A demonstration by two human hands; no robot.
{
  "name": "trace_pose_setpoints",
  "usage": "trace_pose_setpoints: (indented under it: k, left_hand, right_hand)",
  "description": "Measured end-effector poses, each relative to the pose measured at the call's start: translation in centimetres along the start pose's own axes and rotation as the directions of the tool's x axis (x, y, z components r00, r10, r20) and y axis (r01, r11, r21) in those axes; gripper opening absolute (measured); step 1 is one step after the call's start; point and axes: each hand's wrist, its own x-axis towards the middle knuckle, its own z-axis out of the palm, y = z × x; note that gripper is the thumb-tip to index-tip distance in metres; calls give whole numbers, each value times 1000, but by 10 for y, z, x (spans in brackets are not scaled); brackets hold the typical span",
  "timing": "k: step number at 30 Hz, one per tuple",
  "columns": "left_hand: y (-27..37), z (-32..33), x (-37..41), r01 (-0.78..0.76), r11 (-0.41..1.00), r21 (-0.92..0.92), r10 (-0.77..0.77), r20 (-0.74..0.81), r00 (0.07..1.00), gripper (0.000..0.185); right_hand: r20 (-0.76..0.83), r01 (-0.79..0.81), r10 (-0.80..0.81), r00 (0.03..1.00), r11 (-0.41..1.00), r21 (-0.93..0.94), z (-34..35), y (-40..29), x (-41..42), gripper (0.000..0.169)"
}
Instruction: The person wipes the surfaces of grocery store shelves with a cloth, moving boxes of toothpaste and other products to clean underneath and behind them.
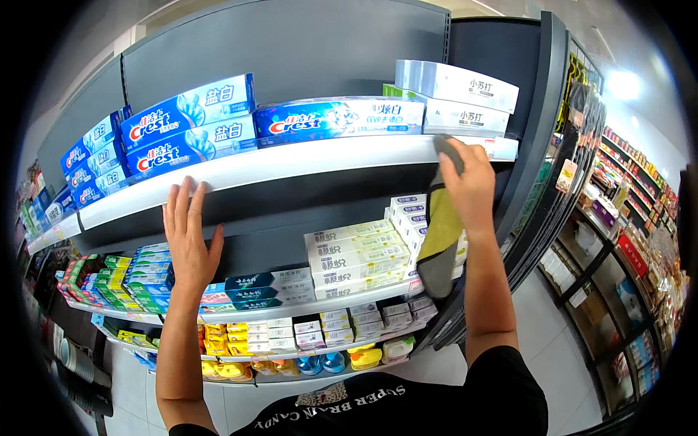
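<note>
My right hand point(470, 182) grips a grey and olive-green cloth point(446, 223) that hangs down in front of the shelf below. The top of the cloth touches the white front edge point(327, 161) of the upper shelf, near its right end. My left hand point(191, 234) holds nothing; its spread fingertips rest at the lower rim of the same edge, further left. Just above stand Crest toothpaste boxes point(191, 144) in blue and white, a longer Crest box point(338, 119) at the middle, and stacked white boxes point(469, 117) on the right.
Lower shelves hold white cartons point(357, 256), dark green boxes point(267, 289), green and blue boxes point(147, 278), and yellow packs and bottles point(232, 370). A dark upright post point(531, 109) bounds the shelf on the right. Beyond the aisle stands another stocked rack point(605, 305).
</note>
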Motion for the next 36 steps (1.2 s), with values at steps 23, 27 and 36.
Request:
trace_pose_setpoints:
  k: [23,27,36]
  left_hand:
    - [0,11,-3,4,994,106,-1,-23,1000,73]
    - [-2,15,-4,14,991,135,-9,-39,999,72]
    - [6,10,-2,34,990,140,-31,-24,999,69]
  right_hand:
    - [-210,-194,186,960,981,-16,-74,120,6,27]
    - [-222,-156,125,967,980,-126,-58,149,9,25]
    - [-116,-124,102,988,971,-206,-20,120,-13,39]
